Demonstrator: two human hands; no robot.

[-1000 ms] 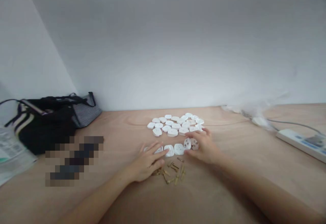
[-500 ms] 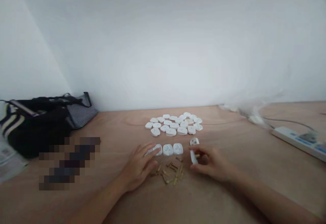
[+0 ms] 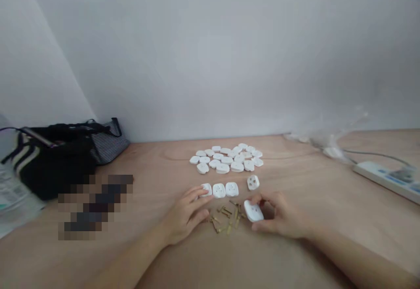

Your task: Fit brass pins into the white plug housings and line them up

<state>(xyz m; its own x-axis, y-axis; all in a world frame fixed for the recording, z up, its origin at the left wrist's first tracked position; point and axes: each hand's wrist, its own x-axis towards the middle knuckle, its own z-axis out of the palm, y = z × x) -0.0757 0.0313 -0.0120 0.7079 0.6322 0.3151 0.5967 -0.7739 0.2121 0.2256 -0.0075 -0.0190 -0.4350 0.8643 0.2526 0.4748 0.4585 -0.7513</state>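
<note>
We have the right hand clamped on a tilted white plate, just right of the brass pieces. Our left hand, thumb apart from fingers, covers the plate row's left end.

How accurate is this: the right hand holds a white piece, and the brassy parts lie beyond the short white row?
Wrong on the brassy parts: the head view shows them on the near side of the short white row. The right hand holds a white piece.
</note>
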